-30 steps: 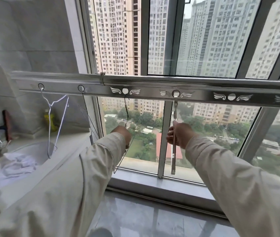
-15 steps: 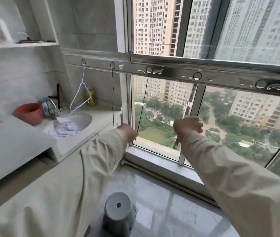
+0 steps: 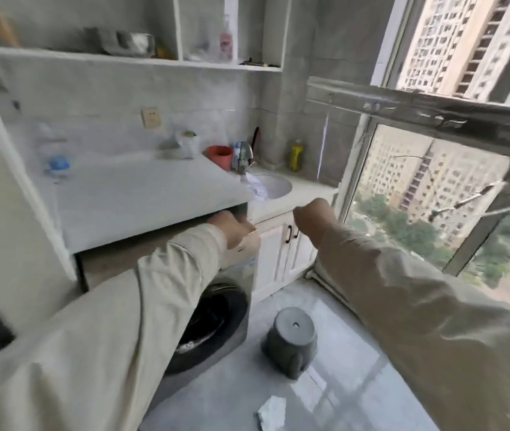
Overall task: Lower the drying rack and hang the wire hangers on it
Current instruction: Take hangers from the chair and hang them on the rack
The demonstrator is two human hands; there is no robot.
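The silver drying rack [image 3: 434,108] runs across the window at upper right, blurred by motion. A white wire hanger [image 3: 323,147] hangs edge-on from its left end. Further right, a dark wire hanger [image 3: 415,158] and a silvery hanger [image 3: 465,199] hang tilted under the rack, away from both hands. My left hand [image 3: 235,228] is out in front of the counter edge, fingers curled, nothing visible in it. My right hand [image 3: 312,216] is a closed fist in front of the cabinet, also with nothing visible in it.
A washing machine [image 3: 213,321] sits under the white counter [image 3: 141,194]. An upturned grey bucket [image 3: 291,340] and a scrap of paper [image 3: 272,412] lie on the floor. The sink [image 3: 273,185] holds a white cloth, beside a red basin [image 3: 219,154] and a yellow bottle [image 3: 296,154].
My view has swung left, away from the window. Both hands have let go of the hangers they held and dropped lower; those hangers now swing on the rack.
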